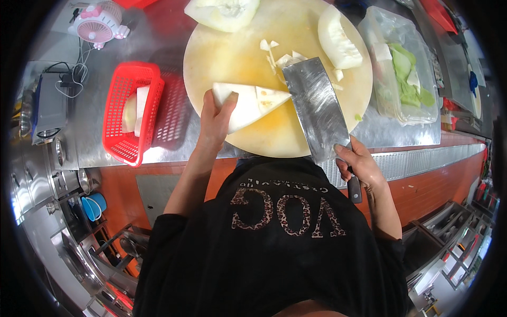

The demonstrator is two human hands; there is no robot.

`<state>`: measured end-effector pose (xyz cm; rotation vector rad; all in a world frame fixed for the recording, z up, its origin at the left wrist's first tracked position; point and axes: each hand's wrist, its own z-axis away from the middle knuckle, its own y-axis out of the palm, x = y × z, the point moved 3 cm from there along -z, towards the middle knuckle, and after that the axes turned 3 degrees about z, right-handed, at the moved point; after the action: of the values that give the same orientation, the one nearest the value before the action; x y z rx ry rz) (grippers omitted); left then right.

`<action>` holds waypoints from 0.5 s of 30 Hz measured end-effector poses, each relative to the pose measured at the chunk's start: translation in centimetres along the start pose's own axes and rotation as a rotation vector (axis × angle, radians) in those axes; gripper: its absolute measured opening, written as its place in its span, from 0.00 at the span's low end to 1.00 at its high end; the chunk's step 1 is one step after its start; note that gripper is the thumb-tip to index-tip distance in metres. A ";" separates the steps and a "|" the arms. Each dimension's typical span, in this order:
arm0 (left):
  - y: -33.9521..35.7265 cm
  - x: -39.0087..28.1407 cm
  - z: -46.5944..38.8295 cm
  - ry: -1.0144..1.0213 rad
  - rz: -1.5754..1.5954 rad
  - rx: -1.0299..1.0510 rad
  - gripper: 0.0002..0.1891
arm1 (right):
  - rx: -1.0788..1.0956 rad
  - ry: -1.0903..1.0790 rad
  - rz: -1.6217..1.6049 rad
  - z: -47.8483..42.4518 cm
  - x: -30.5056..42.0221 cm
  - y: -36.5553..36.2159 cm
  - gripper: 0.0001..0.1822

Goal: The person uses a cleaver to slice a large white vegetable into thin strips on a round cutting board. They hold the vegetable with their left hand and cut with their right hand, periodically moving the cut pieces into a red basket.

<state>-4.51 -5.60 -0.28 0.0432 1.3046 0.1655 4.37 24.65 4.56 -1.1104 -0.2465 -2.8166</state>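
Observation:
My left hand [217,119] grips the wide end of a pale wedge of melon-like flesh [247,105], thumb on top. The wedge's pointed tip lies against or very near the cleaver's blade [317,105]. My right hand [358,162] is closed around the cleaver's dark handle [355,191], with the thumb at the base of the blade. Both are over a round, yellow-stained cutting board [245,51]. White trimmings [288,59] lie just beyond the blade. A curved white piece with a ragged inner side [338,39] rests at the board's right, and a larger hollowed piece [223,14] at its far edge.
A red perforated basket [152,119] holding pale pieces stands left on the steel table [174,146]. At the right is a clear plastic-lined container [382,91] with green peelings [408,79]. A pink-and-white fan [95,29] and cables [81,75] are at the far left.

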 end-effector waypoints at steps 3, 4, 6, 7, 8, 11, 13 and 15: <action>0.1 0.2 -0.1 0.012 -0.001 -0.003 0.21 | 0.007 0.006 -0.012 -0.2 0.2 0.3 0.09; 0.1 0.2 -0.2 0.015 -0.008 0.001 0.21 | 0.009 0.008 -0.003 -0.5 0.2 0.5 0.10; 0.3 0.0 -0.4 0.035 -0.015 0.011 0.20 | 0.014 0.011 0.013 -1.4 0.0 1.0 0.10; 0.5 -0.2 -0.4 0.052 -0.015 0.017 0.20 | 0.015 0.004 0.013 -1.7 0.0 1.3 0.10; 0.6 -0.4 -0.5 0.070 -0.015 0.023 0.19 | 0.016 -0.004 0.013 -1.9 0.0 1.6 0.11; 0.5 -0.5 -0.5 0.065 -0.037 0.024 0.18 | 0.033 -0.029 0.016 -2.8 0.1 2.3 0.11; 0.4 -0.3 -0.4 0.036 -0.030 0.021 0.18 | 0.041 -0.035 -0.002 -3.4 0.0 2.8 0.11; 0.4 -0.2 -0.3 0.022 -0.006 0.016 0.18 | 0.047 -0.029 -0.042 -3.9 -0.1 3.4 0.13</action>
<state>-4.92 -5.25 -0.09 0.0510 1.3275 0.1504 2.33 20.52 2.06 -1.1501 -0.3407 -2.8170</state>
